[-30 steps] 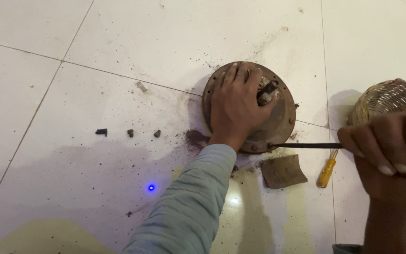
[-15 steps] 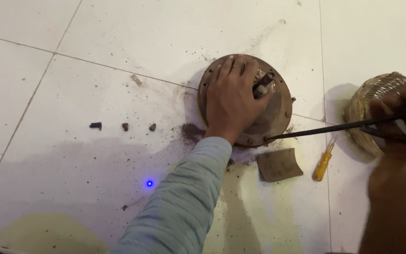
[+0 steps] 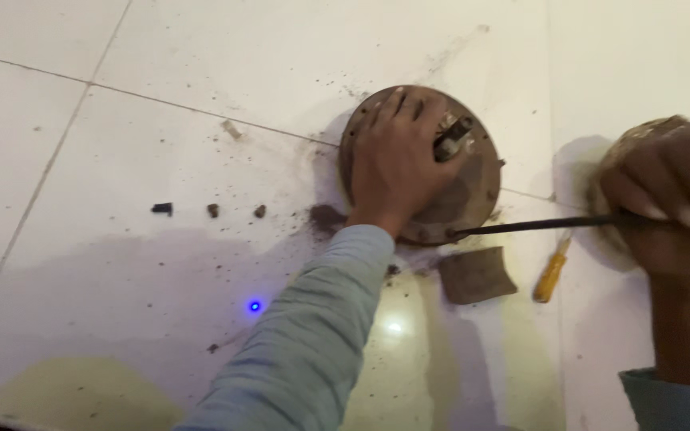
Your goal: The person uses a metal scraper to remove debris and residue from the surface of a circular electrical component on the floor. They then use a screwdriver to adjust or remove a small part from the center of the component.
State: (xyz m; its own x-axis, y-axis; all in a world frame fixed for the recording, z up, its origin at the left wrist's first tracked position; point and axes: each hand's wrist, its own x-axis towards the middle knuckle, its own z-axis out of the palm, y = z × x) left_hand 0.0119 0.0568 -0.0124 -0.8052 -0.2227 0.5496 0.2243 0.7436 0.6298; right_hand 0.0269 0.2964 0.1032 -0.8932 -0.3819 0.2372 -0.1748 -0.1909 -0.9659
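Left hand (image 3: 397, 172) still flat on rusty disc (image 3: 473, 199); right hand (image 3: 668, 195) gripping rod (image 3: 537, 227), now level.

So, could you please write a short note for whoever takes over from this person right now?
Left hand: palm pressed flat on the rusty round housing, which lies on the white tiled floor.
Right hand: gripping a thin dark rod; its tip sits at the housing's lower edge.
Nearby: a flat rusty piece and an orange-handled screwdriver below the housing; three small parts lie in a row to the left.
Done: some small parts are out, dirt is scattered around.
Left: the housing looks unopened; prying at the edge seems under way.
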